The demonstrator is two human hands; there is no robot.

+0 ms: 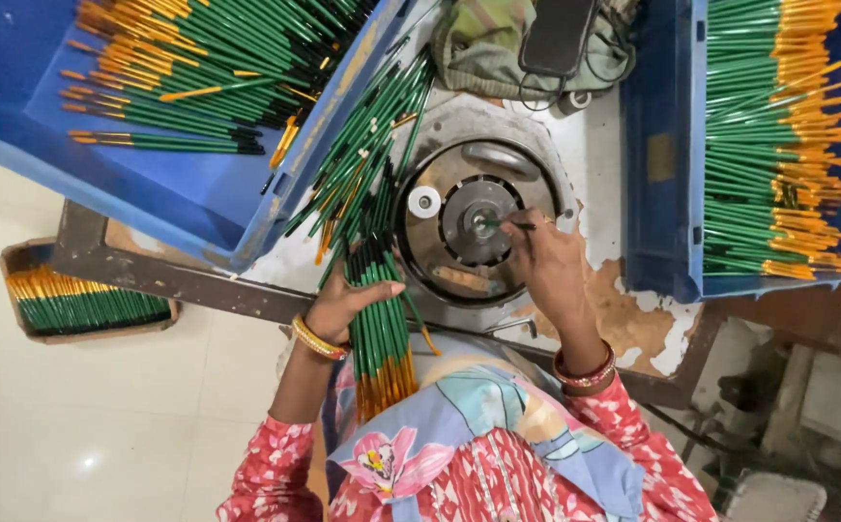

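The right hand pinches one green stick into the round machine on the bench. The left hand grips a loose bundle just beside it — sticks could slip from that grasp, or fingertips could stray too near the hub.

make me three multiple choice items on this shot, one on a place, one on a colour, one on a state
1. Where is the single stick that the right hand holds?
A. at the middle of the round metal machine
B. inside the crate on the floor
C. on the cloth bag

2. What colour are the shafts in the bundle of sticks?
A. red
B. green
C. white

3. How does the left hand stand?
A. flat and empty on the table
B. closed around the bundle
C. inside the blue bin

Answers:
1 A, the stick's tip meets the machine's hub.
2 B, green shafts with orange ends.
3 B, fingers wrap the bundle.
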